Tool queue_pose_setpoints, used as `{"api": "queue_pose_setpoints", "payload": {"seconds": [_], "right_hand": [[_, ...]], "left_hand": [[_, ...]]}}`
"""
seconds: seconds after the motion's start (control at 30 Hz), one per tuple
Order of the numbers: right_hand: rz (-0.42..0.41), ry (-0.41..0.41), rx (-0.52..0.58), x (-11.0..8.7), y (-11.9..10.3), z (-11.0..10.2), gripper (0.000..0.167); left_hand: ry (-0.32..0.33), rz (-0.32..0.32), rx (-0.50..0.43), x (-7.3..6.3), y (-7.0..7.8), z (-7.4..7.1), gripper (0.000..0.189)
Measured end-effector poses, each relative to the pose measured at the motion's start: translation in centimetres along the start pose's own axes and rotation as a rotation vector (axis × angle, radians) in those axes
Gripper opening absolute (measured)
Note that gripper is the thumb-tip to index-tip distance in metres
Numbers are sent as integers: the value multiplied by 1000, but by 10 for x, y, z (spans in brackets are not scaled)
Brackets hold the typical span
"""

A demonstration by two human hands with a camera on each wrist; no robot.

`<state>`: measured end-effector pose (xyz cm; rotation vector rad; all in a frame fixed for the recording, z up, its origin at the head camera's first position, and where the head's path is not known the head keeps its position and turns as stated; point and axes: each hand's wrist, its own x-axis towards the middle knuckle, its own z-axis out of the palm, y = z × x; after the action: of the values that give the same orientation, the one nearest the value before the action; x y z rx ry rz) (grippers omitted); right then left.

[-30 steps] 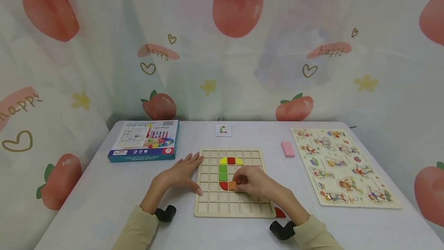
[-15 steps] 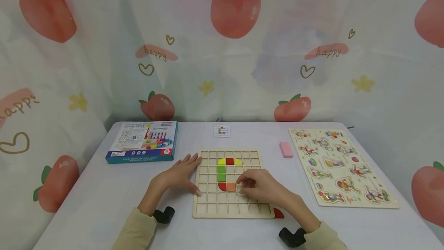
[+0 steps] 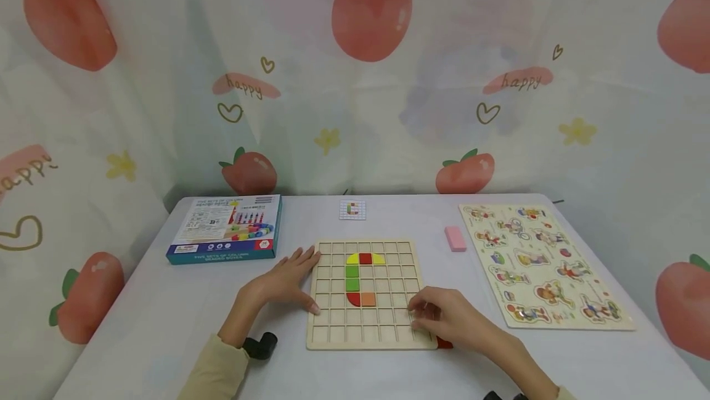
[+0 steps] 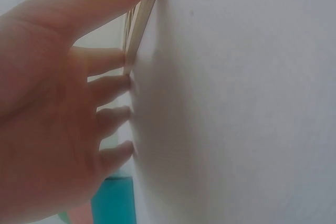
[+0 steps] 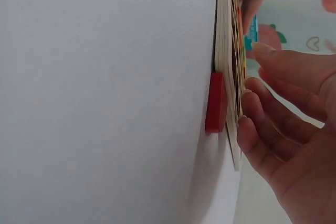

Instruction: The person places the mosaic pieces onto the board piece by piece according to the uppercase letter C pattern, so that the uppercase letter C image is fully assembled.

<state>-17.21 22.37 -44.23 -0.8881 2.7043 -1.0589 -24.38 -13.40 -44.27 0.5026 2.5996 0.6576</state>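
A wooden grid board (image 3: 333, 333) lies on the table. Set in its cells are a red square (image 3: 365, 258) between two yellow quarter-round pieces, green squares (image 3: 352, 278) below, then a red quarter-round piece (image 3: 354, 299) beside an orange square (image 3: 368, 299). My left hand (image 3: 280, 281) rests spread at the board's left edge, thumb and fingertips at the rim. Over the board's right edge is my right hand (image 3: 452, 317), fingers loosely bent, holding nothing. Another red piece (image 5: 215, 103) lies against the board's lower right corner, partly hidden by my right hand in the head view.
A blue boxed toy set (image 3: 224, 230) lies at the back left. Behind the board is a small pattern card (image 3: 352, 209). A pink block (image 3: 455, 239) sits to the right, near a large picture puzzle board (image 3: 543, 264). A printed cloth hangs behind the table.
My right hand has let go of the orange square, now seated beside the red quarter-round piece, and moved right and toward me to the board's right edge. My left hand stays put.
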Motion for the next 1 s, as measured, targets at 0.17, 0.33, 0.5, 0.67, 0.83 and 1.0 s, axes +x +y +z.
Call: {"api": "queue_pose_setpoints", "payload": {"seconds": [0.17, 0.33, 0.5, 0.67, 0.83, 1.0], "right_hand": [[59, 10, -11, -16, 5, -9, 21], [133, -28, -6, -29, 10, -16, 30], [147, -70, 12, -34, 13, -17, 33], [88, -74, 5, -33, 15, -15, 29], [76, -86, 3, -32, 14, -13, 28], [91, -104, 0, -32, 13, -13, 26]], "left_hand": [[0, -2, 5, -2, 1, -2, 116], [2, 0, 10, -2, 0, -2, 117], [6, 1, 12, -3, -1, -1, 116], [8, 3, 6, -3, -1, 0, 116], [7, 6, 15, -2, 0, 0, 116], [4, 6, 16, -1, 0, 0, 116]]}}
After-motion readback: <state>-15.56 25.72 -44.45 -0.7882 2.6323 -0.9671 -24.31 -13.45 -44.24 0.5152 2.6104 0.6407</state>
